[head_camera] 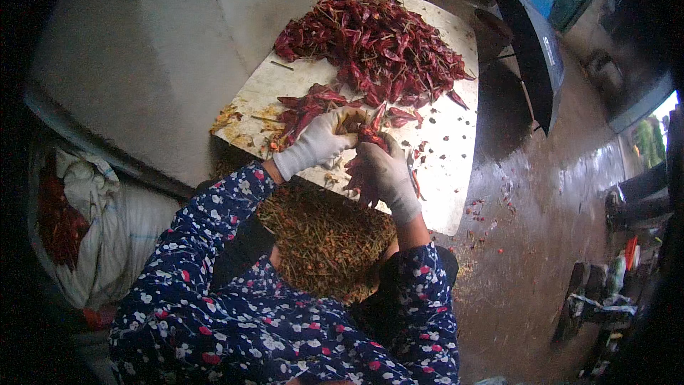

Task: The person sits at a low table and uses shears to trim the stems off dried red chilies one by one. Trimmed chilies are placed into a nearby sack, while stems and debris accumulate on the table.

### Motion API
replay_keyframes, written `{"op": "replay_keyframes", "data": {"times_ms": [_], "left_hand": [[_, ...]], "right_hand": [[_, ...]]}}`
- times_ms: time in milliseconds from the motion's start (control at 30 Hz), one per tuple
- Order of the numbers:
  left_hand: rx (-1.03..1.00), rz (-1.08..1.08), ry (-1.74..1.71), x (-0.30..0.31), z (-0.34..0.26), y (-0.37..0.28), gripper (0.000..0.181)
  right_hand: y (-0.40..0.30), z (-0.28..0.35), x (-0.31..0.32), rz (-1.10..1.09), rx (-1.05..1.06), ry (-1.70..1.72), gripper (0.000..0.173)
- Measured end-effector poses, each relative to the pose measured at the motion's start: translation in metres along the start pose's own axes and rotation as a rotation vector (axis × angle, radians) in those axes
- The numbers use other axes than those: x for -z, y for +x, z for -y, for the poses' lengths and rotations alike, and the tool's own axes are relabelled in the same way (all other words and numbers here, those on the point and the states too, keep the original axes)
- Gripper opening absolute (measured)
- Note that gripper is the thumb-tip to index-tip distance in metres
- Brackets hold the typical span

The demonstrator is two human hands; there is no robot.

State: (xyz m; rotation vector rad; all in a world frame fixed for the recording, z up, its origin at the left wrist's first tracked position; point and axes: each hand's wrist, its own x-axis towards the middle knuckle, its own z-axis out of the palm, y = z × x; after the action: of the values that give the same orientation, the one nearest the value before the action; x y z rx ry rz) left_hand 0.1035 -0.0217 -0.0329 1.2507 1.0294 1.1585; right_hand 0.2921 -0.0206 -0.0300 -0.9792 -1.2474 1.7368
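A bunch of dried red chili peppers hangs from my right hand, which wears a pale work glove and is closed around it. My left hand, gloved too with stained fingertips, pinches at the top of the same bunch, where peppers and stems meet. Both hands are over the near edge of a pale board table. Just beyond my left hand lies a small group of dried red peppers. A large heap of dried red peppers with stems covers the far part of the table.
Plant debris and stems lie below the table edge, between my legs. A white woven sack with red peppers inside stands at left, by a pale wall. An open dark umbrella is beyond the table at right, above a wet floor.
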Motion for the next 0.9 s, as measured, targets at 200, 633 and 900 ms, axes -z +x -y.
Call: {"op": "replay_keyframes", "data": {"times_ms": [200, 633, 900], "left_hand": [[-0.035, 0.001, -0.081, 0.005, -0.013, -0.008, 0.022], [-0.066, 0.007, -0.355, 0.004, 0.008, -0.012, 0.025], [0.228, 0.011, 0.322, 0.005, -0.002, -0.002, 0.024]], "right_hand": [[-0.007, 0.005, -0.004, 0.105, 0.027, -0.005, 0.041], [-0.012, 0.014, -0.005, 0.246, -0.022, -0.061, 0.04], [-0.024, -0.007, -0.017, 0.554, 0.16, -1.149, 0.04]]}}
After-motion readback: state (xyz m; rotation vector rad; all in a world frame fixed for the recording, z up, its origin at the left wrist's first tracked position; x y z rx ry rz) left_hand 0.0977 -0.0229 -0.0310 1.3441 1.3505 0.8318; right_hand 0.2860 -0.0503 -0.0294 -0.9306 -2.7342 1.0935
